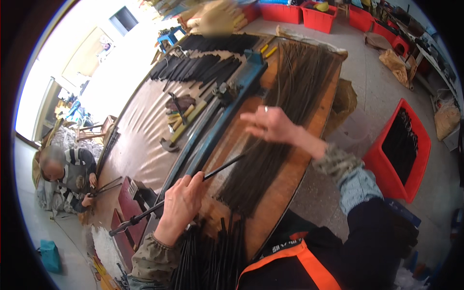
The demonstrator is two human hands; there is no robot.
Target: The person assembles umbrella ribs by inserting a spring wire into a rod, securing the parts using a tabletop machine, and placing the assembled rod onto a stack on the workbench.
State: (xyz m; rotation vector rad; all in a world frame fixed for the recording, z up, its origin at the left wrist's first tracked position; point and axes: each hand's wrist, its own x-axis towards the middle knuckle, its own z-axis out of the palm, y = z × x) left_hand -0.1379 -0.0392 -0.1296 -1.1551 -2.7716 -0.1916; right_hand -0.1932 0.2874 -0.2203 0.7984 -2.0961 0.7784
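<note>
My left hand is closed around a long black rod, which slants from lower left to upper right over the bench. The rod's lower end has a thicker black fitting. My right hand hovers over a spread bundle of thin dark wire-like rods, its index finger stretched out and its thumb apart. I cannot make out any thing held in it. Between the hands and the far side of the bench runs a long blue metal bar with a clamp-like fitting.
A hammer lies beyond the blue bar, near rows of black bundles. More black rods stand by my left forearm. A red bin of dark rods is at right. Another person works at far left.
</note>
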